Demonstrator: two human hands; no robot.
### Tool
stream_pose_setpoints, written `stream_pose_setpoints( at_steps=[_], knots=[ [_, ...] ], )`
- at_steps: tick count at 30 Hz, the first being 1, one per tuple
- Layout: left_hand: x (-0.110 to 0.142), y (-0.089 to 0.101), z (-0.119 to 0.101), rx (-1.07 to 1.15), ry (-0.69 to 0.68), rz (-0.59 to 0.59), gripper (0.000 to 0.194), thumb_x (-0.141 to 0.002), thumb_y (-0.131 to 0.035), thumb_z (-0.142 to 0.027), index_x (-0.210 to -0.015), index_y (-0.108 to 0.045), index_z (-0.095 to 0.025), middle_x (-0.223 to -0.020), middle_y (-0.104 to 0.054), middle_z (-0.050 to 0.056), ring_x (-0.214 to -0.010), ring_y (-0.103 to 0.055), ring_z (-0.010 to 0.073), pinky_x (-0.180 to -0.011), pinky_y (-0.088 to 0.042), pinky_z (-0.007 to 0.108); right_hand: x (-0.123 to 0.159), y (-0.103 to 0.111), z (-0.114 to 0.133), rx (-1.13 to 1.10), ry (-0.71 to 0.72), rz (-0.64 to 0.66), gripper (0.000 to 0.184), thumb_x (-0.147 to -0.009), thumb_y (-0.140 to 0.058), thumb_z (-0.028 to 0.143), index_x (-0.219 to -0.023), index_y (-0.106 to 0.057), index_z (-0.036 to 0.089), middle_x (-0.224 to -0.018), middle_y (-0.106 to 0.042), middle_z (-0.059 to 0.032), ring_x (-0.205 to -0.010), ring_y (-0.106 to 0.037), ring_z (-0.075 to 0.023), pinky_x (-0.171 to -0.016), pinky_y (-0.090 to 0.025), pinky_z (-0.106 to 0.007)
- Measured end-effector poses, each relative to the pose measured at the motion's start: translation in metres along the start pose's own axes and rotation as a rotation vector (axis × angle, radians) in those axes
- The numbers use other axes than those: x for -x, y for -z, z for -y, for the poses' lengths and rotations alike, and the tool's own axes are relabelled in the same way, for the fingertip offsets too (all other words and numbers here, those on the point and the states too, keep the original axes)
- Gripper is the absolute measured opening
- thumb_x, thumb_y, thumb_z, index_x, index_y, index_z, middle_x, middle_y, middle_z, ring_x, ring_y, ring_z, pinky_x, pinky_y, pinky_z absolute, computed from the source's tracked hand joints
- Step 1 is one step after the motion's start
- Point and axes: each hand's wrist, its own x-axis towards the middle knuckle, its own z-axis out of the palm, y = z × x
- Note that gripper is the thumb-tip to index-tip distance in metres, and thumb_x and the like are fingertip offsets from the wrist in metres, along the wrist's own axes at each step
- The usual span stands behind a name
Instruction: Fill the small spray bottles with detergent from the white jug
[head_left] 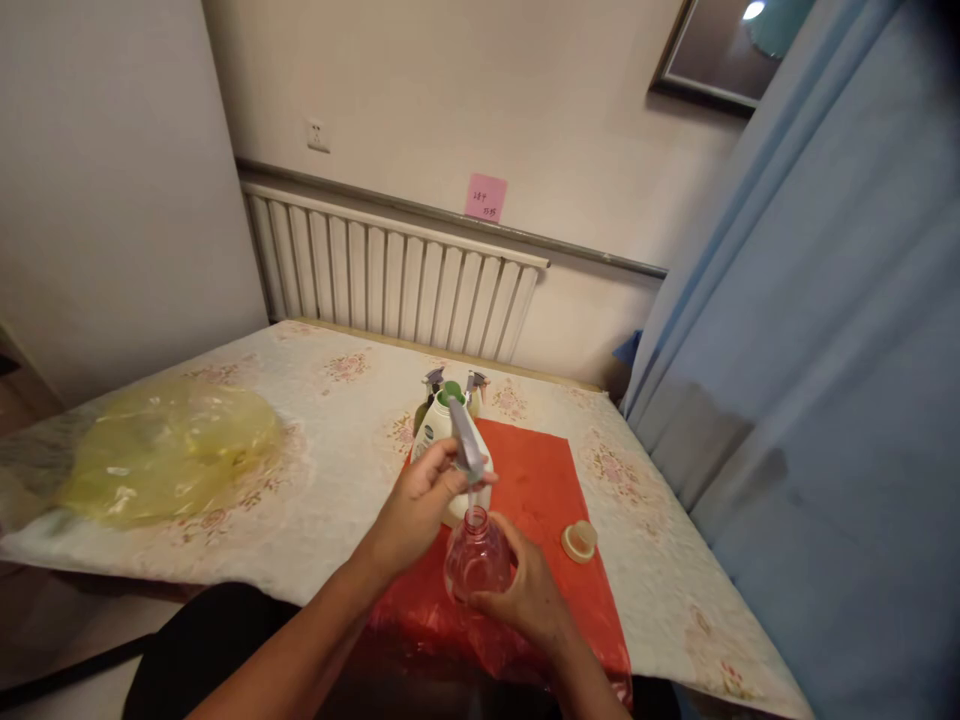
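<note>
My left hand (pixel 431 490) grips a grey trigger spray head (pixel 466 440) by its collar. The dip tube hangs down at the open neck of a clear pinkish bottle (pixel 478 565); how far it reaches inside is hard to make out. My right hand (pixel 529 590) is wrapped round that bottle's right side and holds it upright over the red sheet (pixel 529 465). Just behind my left hand stands a white jug (pixel 433 430) with a green top, partly hidden. A pale cap (pixel 580 541) lies on the sheet, right of my right hand.
More spray bottles with grey trigger heads (pixel 475 383) stand behind the white jug. A crumpled yellow plastic bag (pixel 176 445) lies on the left of the flowered tablecloth (pixel 330 400). A radiator (pixel 390 275) runs along the wall, and a blue curtain (pixel 795 350) hangs at the right.
</note>
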Motion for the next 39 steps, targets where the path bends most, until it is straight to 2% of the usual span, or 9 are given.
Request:
stream_pose_setpoints(
  at_steps=[2, 7, 12, 18, 20, 24, 27, 30, 39],
  knots=[
    [0.000, 0.002, 0.000, 0.001, 0.032, 0.052, 0.024, -0.090, -0.065, -0.032, -0.111, -0.062, -0.020, -0.111, -0.071, 0.007, -0.096, -0.071, 0.0203, -0.085, -0.053, 0.031, 0.000, 0.000, -0.001, 0.004, 0.001, 0.010, 0.081, -0.054, -0.083, 0.017, -0.130, -0.055, 0.022, -0.123, -0.067, -0.0077, -0.113, -0.063, -0.0286, -0.099, -0.050, -0.042],
    [0.002, 0.004, -0.001, -0.031, -0.020, -0.013, 0.023, -0.089, -0.065, -0.031, -0.109, -0.065, -0.019, -0.108, -0.072, 0.007, -0.095, -0.071, 0.0204, -0.088, -0.052, 0.032, 0.001, -0.001, -0.002, 0.025, -0.008, -0.014, 0.084, -0.053, -0.083, 0.017, -0.131, -0.054, 0.021, -0.126, -0.065, -0.0092, -0.116, -0.062, -0.0301, -0.102, -0.048, -0.044],
    [0.000, 0.010, 0.001, 0.217, -0.027, -0.132, 0.026, -0.083, -0.072, -0.029, -0.105, -0.067, -0.016, -0.104, -0.073, 0.007, -0.089, -0.073, 0.0210, -0.087, -0.056, 0.034, 0.000, -0.002, 0.003, 0.009, -0.022, 0.014, 0.082, -0.053, -0.081, 0.013, -0.130, -0.055, 0.022, -0.124, -0.067, -0.0074, -0.114, -0.063, -0.0288, -0.100, -0.049, -0.043],
    [-0.017, 0.061, 0.008, 0.630, -0.019, -0.427, 0.012, -0.087, -0.060, -0.011, -0.097, -0.067, -0.014, -0.099, -0.076, 0.009, -0.094, -0.073, 0.0180, -0.087, -0.059, 0.030, -0.010, 0.009, 0.006, 0.050, -0.112, 0.015, 0.075, -0.055, -0.082, 0.017, -0.125, -0.058, 0.023, -0.119, -0.069, -0.0064, -0.109, -0.066, -0.0297, -0.095, -0.053, -0.043],
    [-0.020, 0.081, 0.018, 0.699, 0.034, -0.465, 0.016, -0.089, -0.055, -0.006, -0.095, -0.067, -0.014, -0.099, -0.076, 0.008, -0.091, -0.073, 0.0171, -0.085, -0.060, 0.030, -0.019, 0.018, 0.010, 0.107, -0.155, 0.007, 0.074, -0.054, -0.082, 0.018, -0.124, -0.059, 0.023, -0.118, -0.070, -0.0063, -0.108, -0.066, -0.0307, -0.094, -0.053, -0.044],
    [-0.019, 0.112, 0.055, 0.719, 0.145, -0.338, 0.017, -0.086, -0.059, -0.006, -0.098, -0.067, -0.015, -0.097, -0.077, 0.007, -0.088, -0.074, 0.0177, -0.084, -0.061, 0.030, -0.048, 0.041, 0.028, 0.223, -0.181, -0.031, 0.074, -0.054, -0.079, 0.019, -0.125, -0.057, 0.023, -0.118, -0.069, -0.0061, -0.110, -0.064, -0.0319, -0.098, -0.050, -0.047],
    [-0.018, 0.128, 0.086, 0.728, 0.200, -0.209, 0.018, -0.081, -0.071, -0.015, -0.099, -0.068, -0.015, -0.097, -0.076, 0.007, -0.085, -0.073, 0.0189, -0.081, -0.060, 0.031, -0.078, 0.056, 0.042, 0.347, -0.082, -0.065, 0.064, -0.059, -0.075, 0.022, -0.121, -0.060, 0.022, -0.118, -0.069, -0.0068, -0.109, -0.064, -0.0307, -0.098, -0.049, -0.046],
    [-0.017, 0.143, 0.110, 0.750, 0.219, -0.135, 0.031, -0.074, -0.081, -0.022, -0.102, -0.069, -0.017, -0.095, -0.076, 0.006, -0.078, -0.071, 0.0168, -0.077, -0.058, 0.028, -0.108, 0.066, 0.050, 0.554, 0.006, -0.159, 0.068, -0.056, -0.076, 0.023, -0.122, -0.060, 0.019, -0.120, -0.067, -0.0100, -0.110, -0.063, -0.0313, -0.100, -0.047, -0.046],
    [-0.013, 0.171, 0.164, 0.796, 0.322, -0.145, 0.032, -0.073, -0.083, -0.025, -0.102, -0.069, -0.025, -0.098, -0.075, 0.002, -0.084, -0.070, 0.0157, -0.070, -0.054, 0.023, -0.173, 0.075, 0.059, 0.878, 0.128, -0.094, 0.066, -0.060, -0.075, 0.027, -0.124, -0.059, 0.022, -0.117, -0.065, -0.0106, -0.105, -0.062, -0.0318, -0.093, -0.048, -0.048]
  ],
)
